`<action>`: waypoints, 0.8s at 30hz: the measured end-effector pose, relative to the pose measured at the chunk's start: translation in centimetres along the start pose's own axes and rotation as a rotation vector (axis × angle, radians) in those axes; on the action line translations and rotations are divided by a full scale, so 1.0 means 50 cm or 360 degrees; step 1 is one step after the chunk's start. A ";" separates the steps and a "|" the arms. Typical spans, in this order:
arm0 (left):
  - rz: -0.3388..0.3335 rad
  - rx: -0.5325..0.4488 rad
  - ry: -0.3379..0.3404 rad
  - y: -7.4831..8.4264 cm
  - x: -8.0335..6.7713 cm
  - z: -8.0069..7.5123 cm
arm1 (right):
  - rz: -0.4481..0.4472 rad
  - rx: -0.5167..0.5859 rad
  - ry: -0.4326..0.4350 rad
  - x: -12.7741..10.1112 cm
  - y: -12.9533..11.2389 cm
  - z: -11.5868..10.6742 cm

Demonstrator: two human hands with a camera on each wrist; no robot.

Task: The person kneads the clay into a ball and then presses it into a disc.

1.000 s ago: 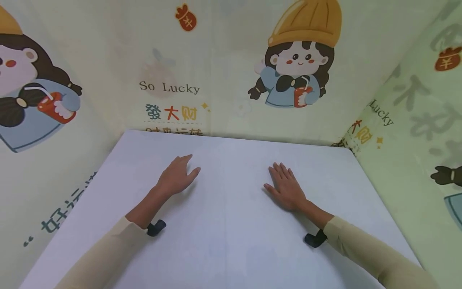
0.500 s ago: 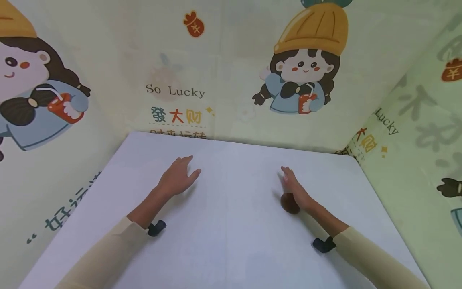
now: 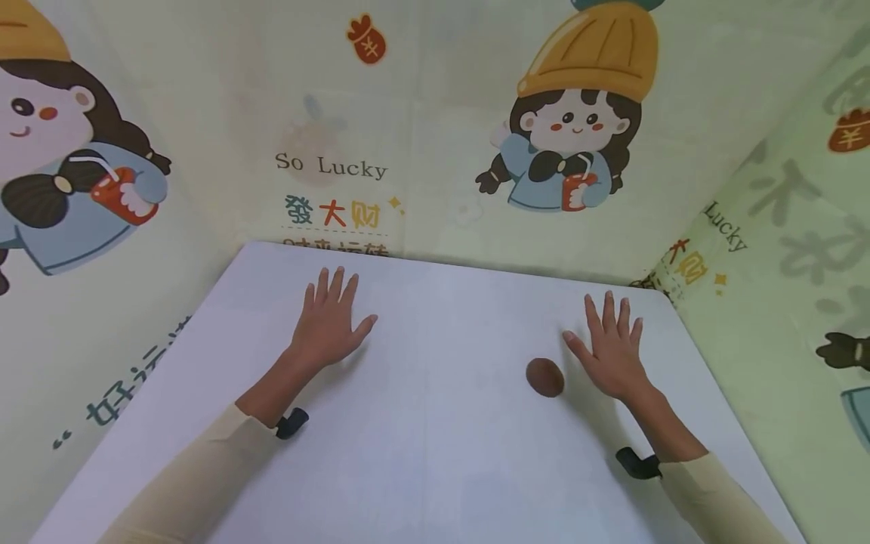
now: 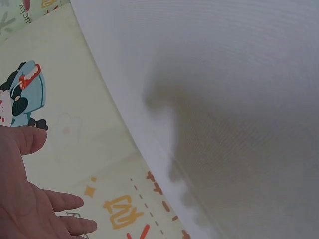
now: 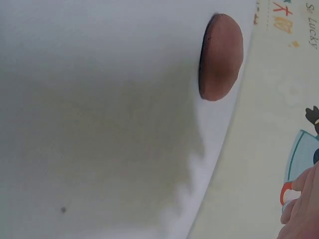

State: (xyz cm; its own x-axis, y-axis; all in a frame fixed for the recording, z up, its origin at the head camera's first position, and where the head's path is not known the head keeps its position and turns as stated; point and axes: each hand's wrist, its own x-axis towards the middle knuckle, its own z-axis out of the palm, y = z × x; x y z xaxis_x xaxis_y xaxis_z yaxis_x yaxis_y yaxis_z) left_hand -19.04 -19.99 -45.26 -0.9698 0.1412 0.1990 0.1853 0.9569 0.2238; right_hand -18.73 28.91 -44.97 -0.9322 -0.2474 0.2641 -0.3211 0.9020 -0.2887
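Note:
A brown, smooth oval lump point(image 3: 545, 377) lies on the white table right of its middle. The right wrist view shows this lump point(image 5: 222, 57) domed on top with a dark lower edge; its exact kind is unclear. My right hand point(image 3: 615, 355) is held just to the right of it, fingers straight and spread, apart from it. On the left, my left hand point(image 3: 326, 325) also has its fingers spread and holds nothing. Shadows beneath both hands suggest they hover above the table. Only part of the right hand point(image 5: 303, 211) enters its wrist view.
The white table point(image 3: 421, 468) ends at a back edge against a pale wall covering point(image 3: 435, 151) printed with cartoon figures and lettering. Similar printed sheets stand at the left and right sides. A dark wrist device point(image 3: 637, 463) hangs below the right forearm, another device point(image 3: 292, 423) below the left.
My right hand, which hid the brown lump at first, has tilted and moved right, exposing it. My left hand has turned flatter, its fingers now spread. The head view has shifted slightly.

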 end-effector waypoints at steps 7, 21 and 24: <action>-0.0023 0.0074 0.0040 -0.004 0.002 0.013 | 0.0060 -0.0065 0.0033 -0.022 0.023 0.011; -0.0037 0.0071 0.0089 -0.002 0.008 0.033 | 0.0108 -0.0060 0.0025 -0.039 0.039 0.033; -0.0034 0.0075 0.0091 -0.002 0.015 0.031 | 0.0100 -0.0077 0.0029 -0.033 0.041 0.033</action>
State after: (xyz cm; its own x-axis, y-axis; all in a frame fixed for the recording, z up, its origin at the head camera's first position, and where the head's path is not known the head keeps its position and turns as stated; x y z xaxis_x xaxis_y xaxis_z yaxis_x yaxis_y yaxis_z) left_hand -20.01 -19.58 -46.61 -0.9625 0.1069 0.2493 0.1554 0.9706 0.1838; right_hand -18.11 30.58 -47.53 -0.9469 -0.1835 0.2639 -0.2532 0.9316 -0.2607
